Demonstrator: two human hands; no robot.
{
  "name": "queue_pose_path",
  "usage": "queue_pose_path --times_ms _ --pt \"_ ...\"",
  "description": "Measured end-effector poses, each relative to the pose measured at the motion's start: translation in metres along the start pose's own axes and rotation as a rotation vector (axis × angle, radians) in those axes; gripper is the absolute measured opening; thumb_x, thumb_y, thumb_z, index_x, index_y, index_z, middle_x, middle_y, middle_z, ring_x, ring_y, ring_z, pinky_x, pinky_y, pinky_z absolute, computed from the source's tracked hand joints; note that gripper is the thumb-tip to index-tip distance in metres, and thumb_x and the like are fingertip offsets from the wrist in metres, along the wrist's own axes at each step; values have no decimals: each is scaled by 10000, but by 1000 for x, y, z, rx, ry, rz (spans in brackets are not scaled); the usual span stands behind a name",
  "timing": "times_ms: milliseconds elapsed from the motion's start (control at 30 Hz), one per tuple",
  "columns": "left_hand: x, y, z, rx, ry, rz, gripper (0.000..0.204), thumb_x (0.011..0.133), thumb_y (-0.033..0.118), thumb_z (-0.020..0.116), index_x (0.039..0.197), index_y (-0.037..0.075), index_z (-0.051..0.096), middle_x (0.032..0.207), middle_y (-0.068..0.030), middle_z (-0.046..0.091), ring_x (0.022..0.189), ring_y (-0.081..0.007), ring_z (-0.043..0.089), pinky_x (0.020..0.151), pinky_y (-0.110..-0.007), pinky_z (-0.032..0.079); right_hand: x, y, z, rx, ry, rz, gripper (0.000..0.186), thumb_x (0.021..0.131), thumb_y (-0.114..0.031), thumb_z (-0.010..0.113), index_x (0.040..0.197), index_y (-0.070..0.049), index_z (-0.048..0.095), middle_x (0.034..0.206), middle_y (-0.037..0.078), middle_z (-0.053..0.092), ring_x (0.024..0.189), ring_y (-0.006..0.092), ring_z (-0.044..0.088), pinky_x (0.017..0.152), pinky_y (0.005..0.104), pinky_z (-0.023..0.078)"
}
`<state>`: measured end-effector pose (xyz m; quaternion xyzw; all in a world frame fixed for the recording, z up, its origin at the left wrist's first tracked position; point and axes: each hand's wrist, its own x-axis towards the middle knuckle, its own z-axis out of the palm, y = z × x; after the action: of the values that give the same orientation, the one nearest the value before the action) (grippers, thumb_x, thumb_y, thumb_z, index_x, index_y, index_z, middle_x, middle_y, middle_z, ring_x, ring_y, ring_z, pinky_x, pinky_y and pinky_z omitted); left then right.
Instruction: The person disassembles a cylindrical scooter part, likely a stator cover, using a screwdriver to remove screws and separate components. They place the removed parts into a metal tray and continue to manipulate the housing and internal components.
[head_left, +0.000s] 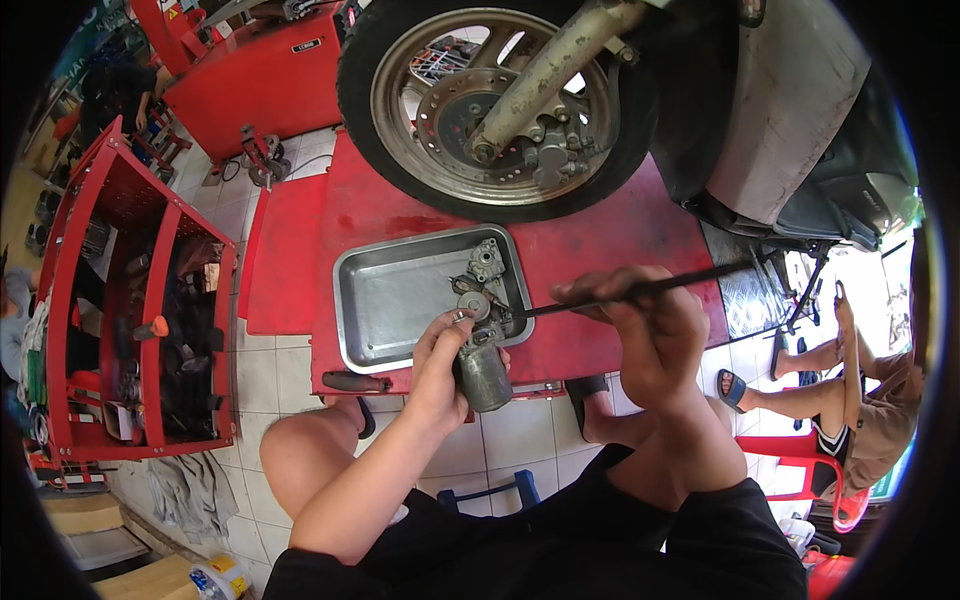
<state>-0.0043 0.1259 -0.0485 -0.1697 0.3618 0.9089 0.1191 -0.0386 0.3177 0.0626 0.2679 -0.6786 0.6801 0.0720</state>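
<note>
My left hand (438, 372) is wrapped round a grey metal part with a cylindrical body (485, 378), held over the near right edge of a metal tray (385, 290). Between the fingers of my right hand (655, 330) is a long, thin dark rod (705, 275). Its left tip reaches the upper end of the grey part; whether it touches, I cannot tell. Inside the tray, by the right wall, lies a cast metal piece (487, 260) with smaller pieces beside it, partly hidden by the held part. A dark-handled tool (355, 382) lies near the tray's front left corner.
The tray stands on a red platform (620, 250), below a scooter's front wheel (362, 130). At the left is a red tool cart (155, 330). A blue low stool frame (490, 492) is between my legs. At the right, another person (870, 400) sits near a red chair (790, 460).
</note>
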Motion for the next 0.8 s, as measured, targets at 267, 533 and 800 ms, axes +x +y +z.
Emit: queue_pose_path --times_ms 267,533,800 --pt "-3 -1 3 -14 45 -32 409 901 270 563 1202 31 424 967 -203 592 781 -301 656 716 -430 574 -13 3 -4 -51 -188 -94 218 844 208 430 983 106 566 977 243 681 976 354 700 875 421 575" --pt "-2 -4 1 12 46 -20 387 917 251 570 1203 32 428 1041 -240 607 778 -309 657 719 -433 575 -11 6 -1 -127 -191 -133 186 839 185 474 955 100 592 922 210 693 945 341 713 850 401 584" --pt "-3 -9 -2 6 48 -10 359 933 218 568 1211 29 443 1025 -235 614 791 -304 666 712 -429 578 -12 8 -1 -180 -204 -133 194 820 189 489 945 96 604 904 207 703 930 334 720 835 383 589"
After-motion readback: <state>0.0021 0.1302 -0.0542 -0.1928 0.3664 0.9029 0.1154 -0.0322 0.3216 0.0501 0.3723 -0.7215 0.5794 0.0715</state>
